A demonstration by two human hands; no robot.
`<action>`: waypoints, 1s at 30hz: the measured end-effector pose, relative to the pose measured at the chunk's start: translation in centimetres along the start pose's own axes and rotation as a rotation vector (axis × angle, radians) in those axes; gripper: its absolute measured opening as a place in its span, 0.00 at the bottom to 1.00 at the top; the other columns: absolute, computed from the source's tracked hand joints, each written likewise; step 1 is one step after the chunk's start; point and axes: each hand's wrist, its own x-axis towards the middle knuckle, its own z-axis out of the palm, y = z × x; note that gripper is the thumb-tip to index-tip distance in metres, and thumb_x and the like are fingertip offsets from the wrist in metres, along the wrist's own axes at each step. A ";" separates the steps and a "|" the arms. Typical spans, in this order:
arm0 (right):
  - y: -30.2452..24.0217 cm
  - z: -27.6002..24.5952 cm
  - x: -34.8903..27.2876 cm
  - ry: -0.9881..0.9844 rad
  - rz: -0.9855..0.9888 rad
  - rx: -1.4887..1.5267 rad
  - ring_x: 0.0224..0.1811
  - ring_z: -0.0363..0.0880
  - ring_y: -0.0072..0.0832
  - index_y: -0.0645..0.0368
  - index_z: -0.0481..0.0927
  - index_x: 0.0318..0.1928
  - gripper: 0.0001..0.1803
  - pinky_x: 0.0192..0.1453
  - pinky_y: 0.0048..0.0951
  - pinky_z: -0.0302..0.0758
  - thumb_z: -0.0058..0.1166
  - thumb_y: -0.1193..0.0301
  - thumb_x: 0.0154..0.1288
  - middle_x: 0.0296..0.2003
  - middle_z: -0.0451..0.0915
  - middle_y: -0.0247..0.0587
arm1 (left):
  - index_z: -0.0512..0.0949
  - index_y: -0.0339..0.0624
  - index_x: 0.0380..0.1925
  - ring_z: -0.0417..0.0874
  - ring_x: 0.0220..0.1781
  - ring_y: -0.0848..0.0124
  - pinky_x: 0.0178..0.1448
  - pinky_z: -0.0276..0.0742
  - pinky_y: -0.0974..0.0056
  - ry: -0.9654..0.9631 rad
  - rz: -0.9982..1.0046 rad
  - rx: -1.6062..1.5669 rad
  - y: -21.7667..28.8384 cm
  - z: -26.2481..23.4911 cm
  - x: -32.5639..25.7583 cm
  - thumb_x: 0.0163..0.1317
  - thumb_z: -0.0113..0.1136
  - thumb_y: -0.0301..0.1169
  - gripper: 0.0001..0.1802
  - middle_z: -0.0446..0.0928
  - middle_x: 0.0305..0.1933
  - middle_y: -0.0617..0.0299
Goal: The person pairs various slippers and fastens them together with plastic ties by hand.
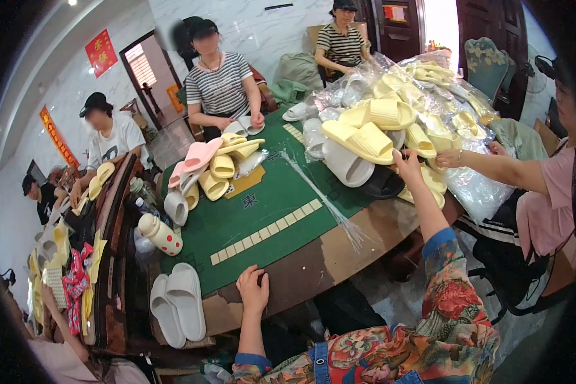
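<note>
My right hand reaches to the near side of a big slipper pile, its fingers closed at the end of a yellow slipper. Another yellow slipper lies against it just behind. Below them are a light grey slipper and a black slipper. At the table's front edge rests my left hand, fingers curled around a small dark thing that I cannot make out. To its left, a pair of grey slippers sits on the table corner.
The green-topped table bears a row of pale tiles, a bundle of clear plastic ties and a smaller pile of pink, yellow and grey slippers. A spotted white bottle stands left. Several people work around; one person's hand is near my right hand.
</note>
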 end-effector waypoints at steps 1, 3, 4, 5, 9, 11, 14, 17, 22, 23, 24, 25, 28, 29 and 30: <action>-0.9 1.0 -0.6 -0.049 0.066 0.094 0.30 0.77 0.32 0.64 0.65 0.50 0.32 0.37 0.30 0.72 0.56 0.52 0.55 0.31 0.77 0.46 | 0.78 0.40 0.34 0.69 0.55 0.58 0.60 0.58 0.55 0.003 0.007 0.009 -0.3 -0.3 -0.4 0.55 0.57 0.32 0.09 0.72 0.49 0.55; -2.8 1.3 -0.4 -0.110 0.116 0.241 0.37 0.77 0.40 0.64 0.64 0.51 0.30 0.44 0.33 0.71 0.58 0.59 0.53 0.36 0.77 0.49 | 0.78 0.40 0.34 0.69 0.54 0.58 0.59 0.58 0.55 0.014 0.035 0.022 -0.7 -0.5 -0.2 0.55 0.57 0.32 0.10 0.72 0.49 0.55; -2.3 1.1 0.8 -0.099 0.122 0.257 0.37 0.77 0.40 0.64 0.64 0.51 0.30 0.44 0.33 0.71 0.58 0.59 0.53 0.36 0.77 0.49 | 0.78 0.40 0.34 0.69 0.54 0.58 0.59 0.59 0.55 0.011 0.011 0.030 -0.3 -0.4 -0.1 0.54 0.57 0.32 0.10 0.72 0.49 0.55; -1.3 0.9 2.4 0.047 -0.071 0.186 0.39 0.76 0.42 0.64 0.63 0.51 0.29 0.46 0.34 0.70 0.57 0.62 0.53 0.37 0.77 0.50 | 0.78 0.41 0.34 0.69 0.54 0.58 0.59 0.59 0.55 0.007 0.020 0.028 -0.2 -0.2 0.0 0.55 0.57 0.33 0.10 0.72 0.49 0.55; -5.9 -0.6 5.2 0.288 -0.107 -0.057 0.47 0.73 0.47 0.67 0.65 0.50 0.27 0.53 0.38 0.67 0.52 0.63 0.53 0.43 0.74 0.58 | 0.78 0.43 0.34 0.71 0.53 0.58 0.57 0.61 0.55 0.027 0.037 0.045 -0.7 0.1 -0.3 0.55 0.58 0.33 0.09 0.73 0.48 0.56; -6.5 -1.1 7.9 0.242 -0.037 -0.179 0.50 0.73 0.49 0.69 0.67 0.51 0.31 0.55 0.38 0.67 0.51 0.57 0.53 0.47 0.73 0.61 | 0.78 0.43 0.34 0.71 0.53 0.58 0.57 0.61 0.55 0.023 0.029 0.040 -0.5 0.0 -0.3 0.55 0.58 0.33 0.09 0.73 0.48 0.56; -4.6 -0.7 12.6 0.016 0.141 -0.181 0.51 0.74 0.47 0.69 0.69 0.53 0.39 0.55 0.38 0.69 0.52 0.46 0.53 0.48 0.73 0.62 | 0.78 0.42 0.34 0.72 0.51 0.58 0.57 0.60 0.56 0.021 0.047 0.035 0.0 0.4 0.2 0.55 0.57 0.33 0.09 0.74 0.47 0.56; -5.1 -0.1 13.4 -0.134 0.038 -0.337 0.48 0.76 0.43 0.69 0.72 0.51 0.37 0.51 0.35 0.71 0.54 0.47 0.53 0.46 0.76 0.56 | 0.78 0.42 0.34 0.71 0.52 0.58 0.57 0.61 0.56 0.015 0.046 0.022 -0.2 0.5 0.4 0.55 0.57 0.33 0.09 0.74 0.47 0.56; -6.0 0.1 11.7 -0.073 0.005 -0.504 0.49 0.76 0.40 0.61 0.77 0.47 0.30 0.52 0.36 0.71 0.53 0.48 0.53 0.45 0.77 0.49 | 0.78 0.42 0.34 0.72 0.51 0.59 0.56 0.61 0.56 0.002 0.015 -0.002 -0.1 0.2 0.4 0.55 0.57 0.33 0.09 0.74 0.47 0.56; -7.2 0.3 10.7 -0.050 0.035 -0.576 0.50 0.75 0.40 0.58 0.77 0.48 0.28 0.53 0.36 0.71 0.55 0.50 0.53 0.47 0.77 0.47 | 0.78 0.42 0.33 0.71 0.52 0.59 0.57 0.61 0.56 0.007 0.009 0.000 -0.5 0.0 0.3 0.55 0.57 0.33 0.08 0.74 0.47 0.56; -8.2 0.7 9.7 -0.046 0.008 -0.640 0.50 0.75 0.41 0.57 0.77 0.47 0.27 0.53 0.36 0.71 0.54 0.51 0.54 0.47 0.77 0.45 | 0.78 0.42 0.33 0.71 0.52 0.59 0.57 0.61 0.56 0.009 0.008 -0.002 -0.9 -0.1 0.2 0.55 0.58 0.33 0.08 0.74 0.47 0.56; -9.1 1.3 8.7 0.003 -0.003 -0.634 0.50 0.75 0.41 0.57 0.77 0.48 0.27 0.52 0.36 0.71 0.54 0.51 0.54 0.47 0.77 0.45 | 0.79 0.42 0.32 0.71 0.52 0.59 0.57 0.60 0.57 0.029 0.016 0.011 -0.9 -0.2 0.1 0.55 0.58 0.32 0.07 0.74 0.47 0.55; -10.3 1.3 8.0 -0.030 -0.096 -0.581 0.48 0.76 0.40 0.58 0.78 0.46 0.26 0.51 0.36 0.71 0.53 0.51 0.55 0.44 0.78 0.47 | 0.78 0.42 0.33 0.71 0.51 0.60 0.57 0.60 0.57 0.016 0.007 0.015 -0.5 -0.3 0.2 0.55 0.57 0.32 0.07 0.74 0.47 0.57; -10.9 1.3 8.1 -0.116 -0.189 -0.512 0.47 0.77 0.40 0.58 0.79 0.45 0.25 0.50 0.36 0.71 0.53 0.51 0.56 0.42 0.79 0.48 | 0.78 0.42 0.33 0.71 0.51 0.60 0.57 0.60 0.57 0.012 0.013 0.006 -0.5 -0.2 0.3 0.55 0.57 0.32 0.07 0.74 0.47 0.57; -11.2 1.4 8.0 -0.107 -0.184 -0.518 0.47 0.77 0.40 0.58 0.79 0.45 0.25 0.50 0.36 0.71 0.53 0.51 0.56 0.42 0.79 0.48 | 0.78 0.42 0.34 0.71 0.51 0.60 0.57 0.60 0.57 0.016 0.029 0.000 -0.5 -0.1 0.4 0.55 0.57 0.31 0.07 0.74 0.46 0.57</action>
